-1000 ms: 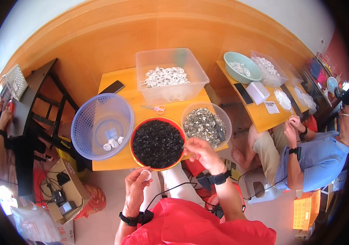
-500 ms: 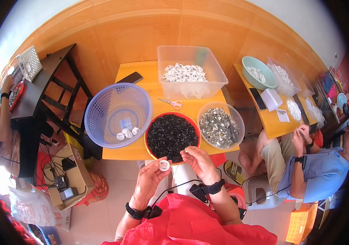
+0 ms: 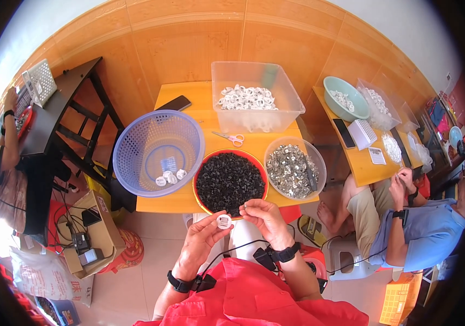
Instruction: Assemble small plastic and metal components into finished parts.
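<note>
Between the thumb and fingers of my left hand (image 3: 202, 239) is a small round white plastic part (image 3: 224, 221), its marked face turned up. My right hand (image 3: 268, 221) pinches with thumb and forefinger just right of it; whatever sits at those fingertips is too small to name. Both hands are at the near rim of a red round tray (image 3: 265, 187) full of small black pieces (image 3: 230, 176). To the right stands a clear tub (image 3: 324, 163) of small metal pieces (image 3: 292, 168). A purple perforated basket (image 3: 129, 141) on the left holds several white round parts (image 3: 170, 177).
A clear plastic bin (image 3: 257, 122) of white rings stands at the back of the wooden table (image 3: 156, 205). Scissors (image 3: 232, 138) and a phone (image 3: 175, 103) lie nearby. Co-workers sit left and right; a cardboard box (image 3: 114, 239) with cables is on the left.
My hands have drawn closer together. The right fingertips have come down and left toward the white part, and the left hand has shifted slightly right.
</note>
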A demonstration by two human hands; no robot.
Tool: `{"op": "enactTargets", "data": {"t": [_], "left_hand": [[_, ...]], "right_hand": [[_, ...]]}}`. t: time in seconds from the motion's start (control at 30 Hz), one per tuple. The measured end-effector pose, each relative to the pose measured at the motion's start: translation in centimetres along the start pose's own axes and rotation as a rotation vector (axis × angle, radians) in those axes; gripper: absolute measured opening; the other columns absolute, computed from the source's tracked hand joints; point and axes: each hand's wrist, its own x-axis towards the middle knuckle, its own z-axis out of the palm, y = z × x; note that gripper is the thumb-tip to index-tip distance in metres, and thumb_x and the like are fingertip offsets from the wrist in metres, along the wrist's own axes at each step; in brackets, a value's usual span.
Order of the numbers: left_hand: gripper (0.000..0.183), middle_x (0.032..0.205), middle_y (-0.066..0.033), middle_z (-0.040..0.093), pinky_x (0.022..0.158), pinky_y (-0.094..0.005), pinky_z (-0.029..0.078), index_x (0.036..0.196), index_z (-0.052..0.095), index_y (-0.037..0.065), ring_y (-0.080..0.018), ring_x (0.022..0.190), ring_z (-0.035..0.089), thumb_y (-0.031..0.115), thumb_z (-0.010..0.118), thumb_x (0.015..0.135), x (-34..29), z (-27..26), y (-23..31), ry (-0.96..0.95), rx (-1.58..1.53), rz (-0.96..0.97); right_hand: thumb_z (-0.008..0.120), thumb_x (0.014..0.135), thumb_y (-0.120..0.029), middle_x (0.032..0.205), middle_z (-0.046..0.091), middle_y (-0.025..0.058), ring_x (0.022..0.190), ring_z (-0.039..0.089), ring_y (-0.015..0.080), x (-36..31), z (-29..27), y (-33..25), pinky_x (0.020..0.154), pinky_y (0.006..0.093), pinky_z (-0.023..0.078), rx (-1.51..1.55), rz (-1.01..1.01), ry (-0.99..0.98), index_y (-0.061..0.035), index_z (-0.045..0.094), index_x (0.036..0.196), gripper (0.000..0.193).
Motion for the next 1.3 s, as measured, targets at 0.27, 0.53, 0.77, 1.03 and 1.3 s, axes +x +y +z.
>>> {"op": "enactTargets", "data": {"t": [0.27,0.53,0.77,1.03,1.3], "left_hand": [[0.031,0.108,-0.0121,0.061,0.084,-0.0283,0.051,0.121,0.052,-0.003,-0.0182,0.094,0.061,0.012,0.045,0.095,0.0,-0.2,-0.5,-0.019,0.012,0.016],[0.03,0.107,-0.0107,0.062,0.078,-0.0256,0.051,0.119,0.054,-0.002,-0.0155,0.09,0.062,0.014,0.046,0.095,-0.1,-0.2,-0.6,-0.06,0.059,0.047],[0.028,0.104,-0.0111,0.062,0.077,-0.0265,0.05,0.116,0.055,-0.003,-0.0157,0.088,0.061,0.012,0.046,0.095,-0.6,0.3,-0.5,-0.032,0.183,0.146],[0.026,0.091,-0.0049,0.065,0.067,-0.0198,0.045,0.112,0.061,0.0,-0.0076,0.072,0.057,0.014,0.052,0.092,-0.8,0.1,-0.8,0.014,0.302,0.168],[0.026,0.091,-0.0041,0.065,0.066,-0.02,0.046,0.112,0.061,0.001,-0.0076,0.075,0.058,0.015,0.052,0.093,-0.9,-0.2,-0.6,-0.029,0.306,0.121]], "right_hand": [[0.064,0.079,-0.001,0.092,0.066,0.0117,0.083,0.065,0.0187,-1.1,0.7,-0.1,0.076,0.0276,0.053,-0.062,0.005,-0.04,0.0002,0.063,0.094,0.015],[0.064,0.08,-0.001,0.089,0.065,0.0088,0.081,0.064,0.0152,-2.1,1.8,-0.1,0.075,0.0263,0.053,-0.209,-0.036,-0.096,-0.0001,0.062,0.094,0.014],[0.061,0.084,0.0,0.083,0.064,0.0061,0.075,0.063,0.0126,-3.7,3.9,0.4,0.067,0.0239,0.052,-0.566,-0.305,-0.079,0.0011,0.061,0.095,0.012],[0.063,0.078,0.0,0.079,0.056,0.0091,0.067,0.059,0.0247,-3.9,4.9,0.6,0.056,0.0322,0.047,-1.217,-0.931,-0.126,-0.0033,0.055,0.089,0.014],[0.066,0.076,-0.003,0.084,0.054,0.0081,0.071,0.059,0.0254,-3.7,4.5,1.2,0.056,0.0338,0.048,-1.27,-0.989,-0.148,-0.0049,0.057,0.089,0.016]]}}
